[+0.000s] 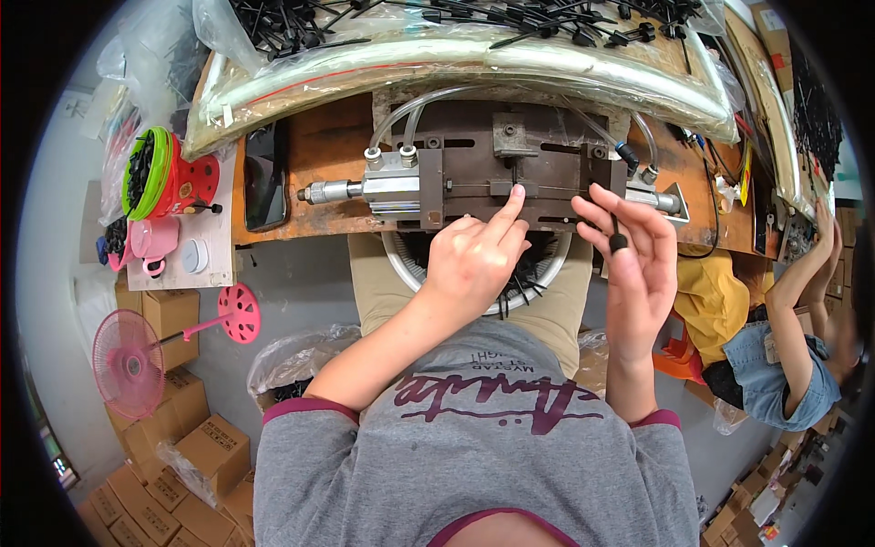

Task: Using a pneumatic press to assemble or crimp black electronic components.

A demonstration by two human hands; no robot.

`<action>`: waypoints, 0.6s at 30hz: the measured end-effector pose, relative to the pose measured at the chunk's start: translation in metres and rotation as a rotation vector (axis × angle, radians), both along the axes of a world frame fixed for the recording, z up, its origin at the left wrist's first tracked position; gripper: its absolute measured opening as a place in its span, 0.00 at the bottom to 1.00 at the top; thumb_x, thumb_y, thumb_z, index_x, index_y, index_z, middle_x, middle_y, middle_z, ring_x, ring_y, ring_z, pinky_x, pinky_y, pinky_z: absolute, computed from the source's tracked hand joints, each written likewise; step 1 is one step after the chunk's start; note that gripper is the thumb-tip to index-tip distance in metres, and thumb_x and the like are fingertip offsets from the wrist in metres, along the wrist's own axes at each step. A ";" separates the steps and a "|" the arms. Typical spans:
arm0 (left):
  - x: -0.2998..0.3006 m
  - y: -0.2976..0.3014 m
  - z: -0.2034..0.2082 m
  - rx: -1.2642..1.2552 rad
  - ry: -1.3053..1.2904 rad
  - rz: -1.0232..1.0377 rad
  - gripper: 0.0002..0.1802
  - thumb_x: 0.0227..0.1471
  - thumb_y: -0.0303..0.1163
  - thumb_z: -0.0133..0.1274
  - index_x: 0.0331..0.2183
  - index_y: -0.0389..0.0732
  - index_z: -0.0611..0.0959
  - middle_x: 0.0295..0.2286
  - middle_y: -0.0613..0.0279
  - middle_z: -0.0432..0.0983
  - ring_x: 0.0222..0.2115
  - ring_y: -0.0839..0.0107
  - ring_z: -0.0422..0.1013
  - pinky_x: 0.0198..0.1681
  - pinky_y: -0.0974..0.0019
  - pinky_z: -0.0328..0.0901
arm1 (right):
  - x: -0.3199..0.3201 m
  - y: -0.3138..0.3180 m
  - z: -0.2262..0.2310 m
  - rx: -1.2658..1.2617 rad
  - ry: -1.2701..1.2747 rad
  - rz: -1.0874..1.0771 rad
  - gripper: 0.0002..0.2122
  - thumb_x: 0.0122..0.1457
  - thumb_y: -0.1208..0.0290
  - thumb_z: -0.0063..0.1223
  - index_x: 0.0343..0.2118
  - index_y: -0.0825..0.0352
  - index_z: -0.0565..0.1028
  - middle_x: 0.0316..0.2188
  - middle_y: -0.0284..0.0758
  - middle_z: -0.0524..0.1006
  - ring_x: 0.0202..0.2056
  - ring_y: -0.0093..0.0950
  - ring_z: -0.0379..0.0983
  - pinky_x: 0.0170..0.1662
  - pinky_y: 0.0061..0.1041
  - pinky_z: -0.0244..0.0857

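My left hand (476, 263) reaches to the middle of a dark metal fixture (474, 128). Its index finger is stretched out, the tip at a small block (501, 188) there, while the other fingers bend loosely with nothing seen in them. To the right, my right hand (640, 255) is raised with the palm partly showing. Between its thumb and fingers is a small black part with a rounded knob (618, 242); the fingers hide some of it. A silver pneumatic cylinder (394, 190) flanks the fixture on the left, another cylinder (652, 199) on the right.
Behind the fixture, a plastic-wrapped tray (437, 56) bears many black stemmed parts. A phone (266, 173) lies left, past which stand a green-and-red bucket (173, 178) and pink fan (129, 363). A round container (547, 283) sits below my hands. Another person (788, 365) works at right.
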State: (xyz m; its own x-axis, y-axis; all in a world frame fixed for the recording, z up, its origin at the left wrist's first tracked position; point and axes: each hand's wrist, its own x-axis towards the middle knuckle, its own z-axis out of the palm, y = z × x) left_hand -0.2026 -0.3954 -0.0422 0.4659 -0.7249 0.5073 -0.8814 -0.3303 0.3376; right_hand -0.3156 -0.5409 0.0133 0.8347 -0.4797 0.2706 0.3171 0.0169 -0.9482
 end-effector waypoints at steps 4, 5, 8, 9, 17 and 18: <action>0.000 0.001 -0.001 -0.005 0.016 0.004 0.12 0.40 0.31 0.66 0.30 0.40 0.84 0.47 0.57 0.79 0.18 0.70 0.74 0.24 0.70 0.69 | -0.004 0.001 -0.003 -0.105 0.013 0.112 0.14 0.55 0.88 0.56 0.45 0.75 0.70 0.53 0.52 0.71 0.51 0.37 0.75 0.48 0.28 0.73; 0.000 0.002 -0.001 -0.005 0.020 0.005 0.12 0.40 0.31 0.66 0.30 0.40 0.84 0.47 0.57 0.79 0.17 0.70 0.74 0.24 0.70 0.69 | -0.006 0.005 0.008 -0.151 0.161 0.069 0.14 0.51 0.85 0.63 0.41 0.74 0.75 0.52 0.49 0.73 0.48 0.33 0.77 0.43 0.26 0.75; 0.000 0.002 -0.003 -0.022 -0.001 0.002 0.11 0.40 0.31 0.66 0.31 0.40 0.84 0.47 0.58 0.79 0.16 0.71 0.72 0.23 0.71 0.69 | -0.001 0.002 0.003 -0.716 0.086 -0.002 0.14 0.48 0.82 0.66 0.40 0.72 0.78 0.52 0.46 0.73 0.45 0.33 0.77 0.44 0.27 0.75; 0.000 0.003 -0.004 -0.019 -0.005 -0.007 0.12 0.40 0.31 0.66 0.31 0.40 0.84 0.47 0.58 0.79 0.16 0.71 0.72 0.23 0.71 0.69 | 0.002 0.004 0.001 -0.817 0.087 -0.055 0.15 0.46 0.80 0.67 0.39 0.70 0.79 0.51 0.44 0.74 0.43 0.34 0.78 0.43 0.29 0.75; -0.014 0.038 0.004 0.188 0.234 -0.248 0.13 0.42 0.35 0.66 0.31 0.41 0.84 0.46 0.62 0.79 0.20 0.67 0.74 0.26 0.67 0.70 | 0.018 0.001 -0.044 -1.142 0.130 -0.070 0.13 0.44 0.79 0.64 0.35 0.70 0.77 0.51 0.40 0.77 0.35 0.33 0.79 0.37 0.27 0.73; -0.016 0.042 0.002 0.223 0.288 -0.302 0.13 0.42 0.36 0.65 0.31 0.41 0.83 0.45 0.62 0.80 0.21 0.66 0.75 0.27 0.66 0.71 | 0.019 0.003 -0.048 -1.214 0.122 -0.057 0.12 0.44 0.77 0.64 0.34 0.69 0.77 0.51 0.39 0.77 0.31 0.30 0.78 0.34 0.26 0.73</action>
